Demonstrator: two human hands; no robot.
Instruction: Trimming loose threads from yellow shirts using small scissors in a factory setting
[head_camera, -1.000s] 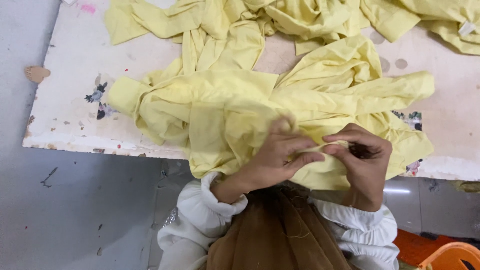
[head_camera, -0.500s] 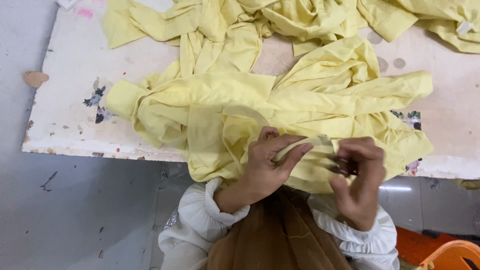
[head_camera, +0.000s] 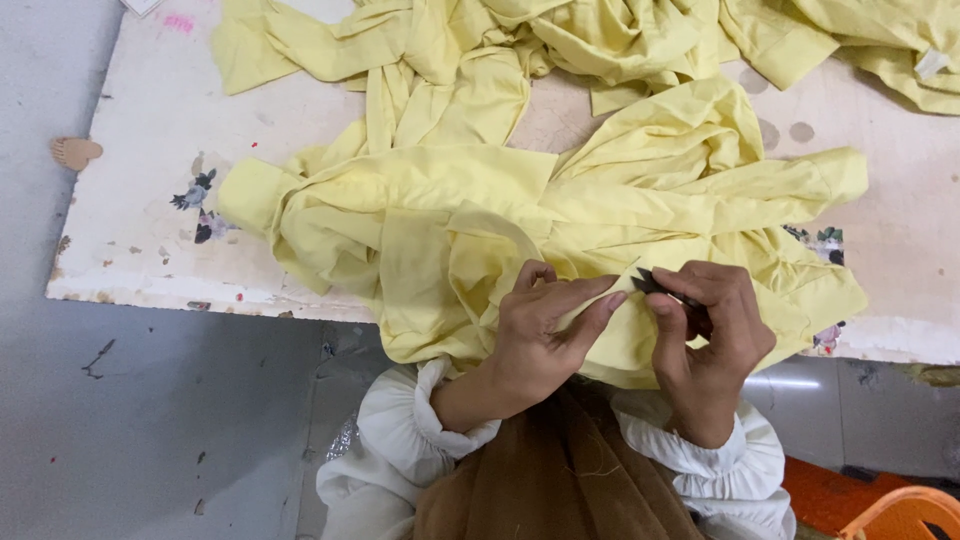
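Note:
A crumpled pale yellow shirt (head_camera: 520, 215) lies on a worn white table (head_camera: 130, 190), its lower part hanging over the near edge. My left hand (head_camera: 545, 335) pinches a fold of this shirt at the edge. My right hand (head_camera: 710, 335) holds a small dark thread snipper (head_camera: 655, 285), its tips pointing left at the fabric near my left fingertips. White gathered sleeve cuffs cover both my wrists.
More yellow garments (head_camera: 620, 40) are heaped at the back of the table. A small tan object (head_camera: 75, 152) lies on the grey floor at left. An orange basket rim (head_camera: 900, 515) shows at the bottom right. The table top is stained and chipped.
My right hand has turned so the snipper's dark tips now show, pointing at the fold. My left hand has straightened its fingers along the fabric.

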